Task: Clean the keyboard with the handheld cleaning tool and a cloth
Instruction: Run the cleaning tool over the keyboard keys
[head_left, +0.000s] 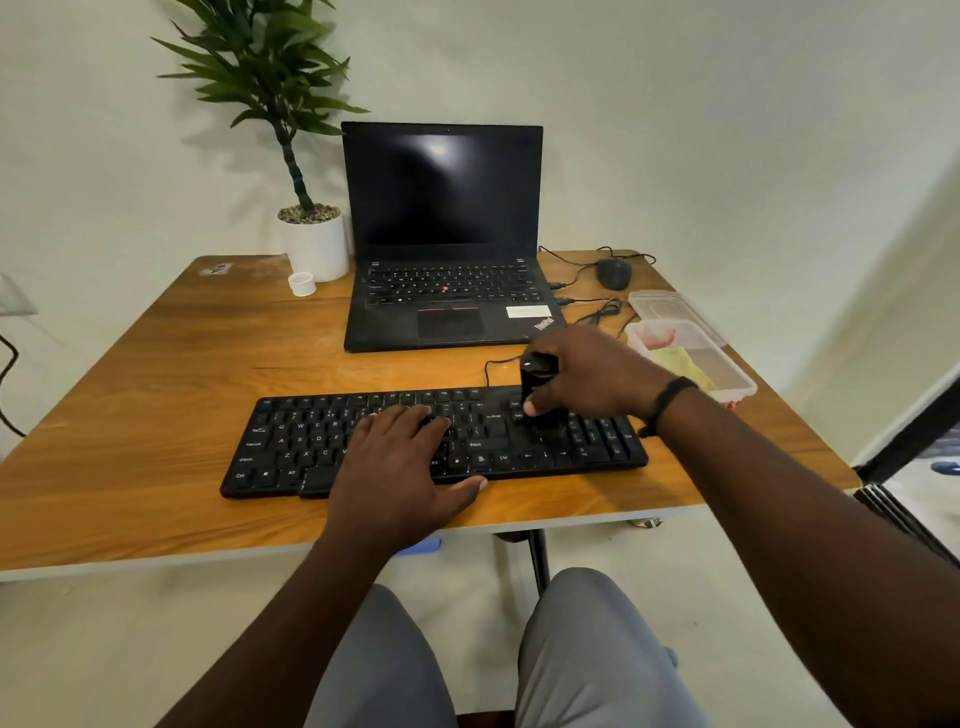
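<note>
Keyboard lies near the front edge of the table, its cable running back toward the laptop. Left hand lies flat over the middle keys, fingers straight and close together, thumb at the front edge, pinning the board. Right hand has its fingers curled round the black tool, which stands upright on the keys between the main block and the number pad. No cloth is clearly visible; something yellow in the tub to the right may be it, but I cannot tell. Risks, as I judge them: pressing the tool too hard could pop a keycap; a sideways stroke could shove the board off the edge if the left hand lifts; a wide sweep of the right forearm could knock the tub.
</note>
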